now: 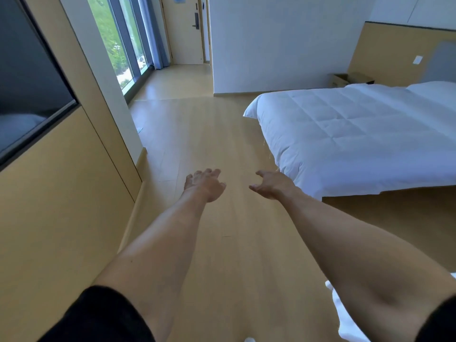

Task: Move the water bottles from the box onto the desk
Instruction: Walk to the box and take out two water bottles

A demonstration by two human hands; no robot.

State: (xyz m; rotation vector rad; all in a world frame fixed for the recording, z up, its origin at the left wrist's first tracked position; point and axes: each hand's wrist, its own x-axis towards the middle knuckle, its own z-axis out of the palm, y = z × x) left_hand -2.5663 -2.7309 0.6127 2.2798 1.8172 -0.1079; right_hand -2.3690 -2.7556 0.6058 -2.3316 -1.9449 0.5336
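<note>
Both my arms stretch forward over the wooden floor [197, 134]. My left hand [204, 185] hangs with relaxed, spread fingers and holds nothing. My right hand [271, 185] is held out beside it, fingers loose, also empty. A brown cardboard box [345, 79] with open flaps sits far off at the back right, beside the head of the bed. No water bottle and no desk show in this view.
A bed with a white quilt [357, 134] fills the right side. A tan wall panel with a dark screen [29, 82] runs along the left. Tall windows [118, 45] and a door [183, 30] lie at the far end.
</note>
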